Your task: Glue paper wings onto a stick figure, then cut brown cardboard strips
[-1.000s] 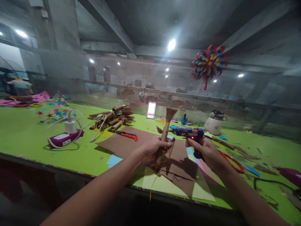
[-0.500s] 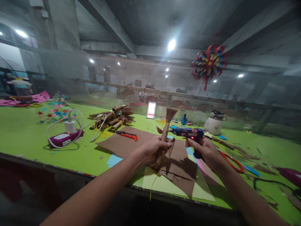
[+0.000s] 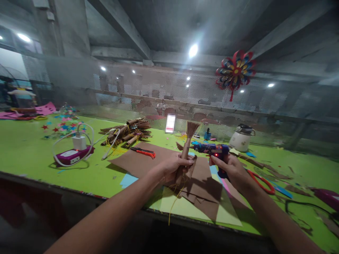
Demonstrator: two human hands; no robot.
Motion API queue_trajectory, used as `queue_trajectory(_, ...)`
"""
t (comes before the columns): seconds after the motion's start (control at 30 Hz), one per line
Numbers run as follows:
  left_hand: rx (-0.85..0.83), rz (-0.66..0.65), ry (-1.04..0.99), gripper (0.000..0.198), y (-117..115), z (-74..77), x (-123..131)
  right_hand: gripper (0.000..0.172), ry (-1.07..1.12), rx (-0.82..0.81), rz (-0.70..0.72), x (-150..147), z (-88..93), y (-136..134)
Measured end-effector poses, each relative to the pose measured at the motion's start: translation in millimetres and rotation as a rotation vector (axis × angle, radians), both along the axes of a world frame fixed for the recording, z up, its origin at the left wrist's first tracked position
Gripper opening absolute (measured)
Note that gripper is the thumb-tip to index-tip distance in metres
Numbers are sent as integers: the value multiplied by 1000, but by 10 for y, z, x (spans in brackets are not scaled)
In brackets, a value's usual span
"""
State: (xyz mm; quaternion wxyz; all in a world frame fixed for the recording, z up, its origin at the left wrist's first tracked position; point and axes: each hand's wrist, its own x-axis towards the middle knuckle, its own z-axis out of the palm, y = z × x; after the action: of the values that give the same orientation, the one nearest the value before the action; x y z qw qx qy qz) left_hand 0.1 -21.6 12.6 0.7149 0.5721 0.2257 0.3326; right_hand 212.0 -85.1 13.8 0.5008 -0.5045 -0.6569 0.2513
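A rolled brown paper broom [image 3: 186,146] with a fringed, flared top stands nearly upright in my left hand [image 3: 177,166], whose fingers are wrapped round its lower part. Yellow string [image 3: 174,204] trails below that hand. My right hand [image 3: 231,167] is closed round the grip of a blue glue gun [image 3: 212,149] with a lit red light. The gun's nozzle points left, close by the broom's shaft; I cannot tell whether they touch. Under both hands lie brown paper sheets [image 3: 148,167] and a pale yellow sheet [image 3: 225,215].
Left on the green table [image 3: 31,151] are a purple power strip [image 3: 72,157], a heap of rolled brown paper pieces [image 3: 129,132] and paper stars [image 3: 65,123]. An orange-handled cutter [image 3: 144,152] lies on the brown paper. To the right are a white kettle [image 3: 240,139] and red-handled scissors [image 3: 262,181].
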Motion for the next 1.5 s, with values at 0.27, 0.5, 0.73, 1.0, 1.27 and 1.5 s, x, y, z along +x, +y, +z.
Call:
queue_trajectory(0.27,14,12,9,18,-2,-5,6,36,11,-7,-5,-33,23,-30)
queue_trajectory(0.5,4,15,11,20,-2,-8,5,37,33,-29,18,-23,-3,-6)
queue_trajectory(0.73,15,7,23,22,34,-47,4,35,15,-23,-15,-46,31,-56)
queue_trajectory(1.0,24,1,13,20,29,-38,3,34,25,-29,16,-11,-1,-17)
queue_trajectory(1.27,-13,-7,-30,22,21,-12,2,36,-5,-24,34,-24,34,-53)
queue_trajectory(1.5,-15,-6,-9,23,11,0,11,37,4,-22,29,-27,19,-29)
